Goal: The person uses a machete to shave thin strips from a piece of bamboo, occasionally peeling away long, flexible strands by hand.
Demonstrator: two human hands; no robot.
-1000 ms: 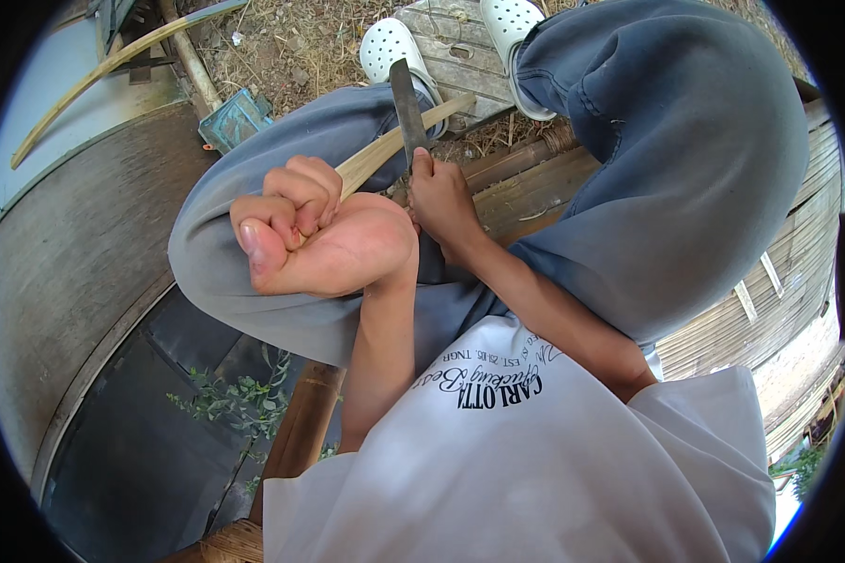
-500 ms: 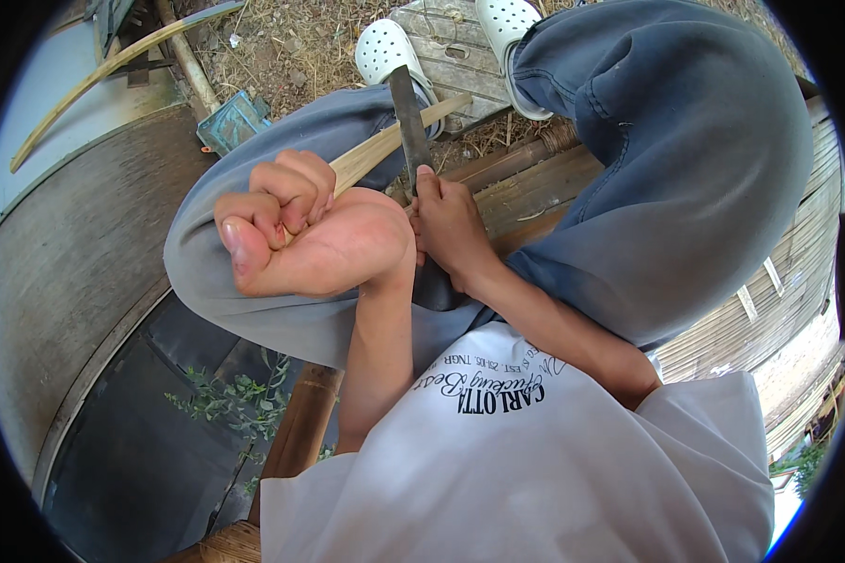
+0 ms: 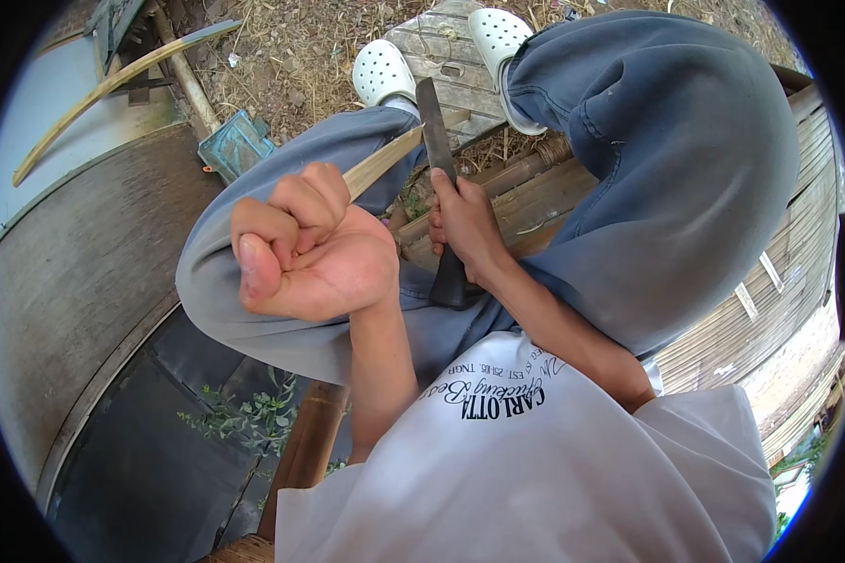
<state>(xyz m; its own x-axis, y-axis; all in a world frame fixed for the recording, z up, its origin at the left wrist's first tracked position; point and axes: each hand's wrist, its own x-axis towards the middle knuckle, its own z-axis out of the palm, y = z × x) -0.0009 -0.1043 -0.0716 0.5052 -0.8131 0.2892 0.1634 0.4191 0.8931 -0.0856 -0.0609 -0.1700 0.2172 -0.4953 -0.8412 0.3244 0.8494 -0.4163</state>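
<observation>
My left hand (image 3: pixel 314 244) is turned palm up, its fingers curled tightly around a pale, narrow wooden strip (image 3: pixel 382 167). The strip slants up and to the right, away from the fist, above my left knee. In my closed right hand (image 3: pixel 467 225) is a knife with a dark handle (image 3: pixel 449 281). Its long, dull grey blade (image 3: pixel 437 127) points away from me and meets the strip near its far end. A short pale piece shows past the blade; I cannot tell if the edge is cutting in. The strip's near end is hidden in my fist.
My legs in blue-grey trousers (image 3: pixel 657 178) frame the work. White clogs (image 3: pixel 383 73) rest by a weathered slatted board (image 3: pixel 437 42). A blue plastic object (image 3: pixel 237 145) lies beyond my left knee. A curved wooden strip (image 3: pixel 113 84) leans at far left; a leafy plant (image 3: pixel 253 418) grows below.
The knife has moved right, away from my left fist, and its handle now shows clear of my left wrist. My left hand has shifted slightly right, still gripping the strip.
</observation>
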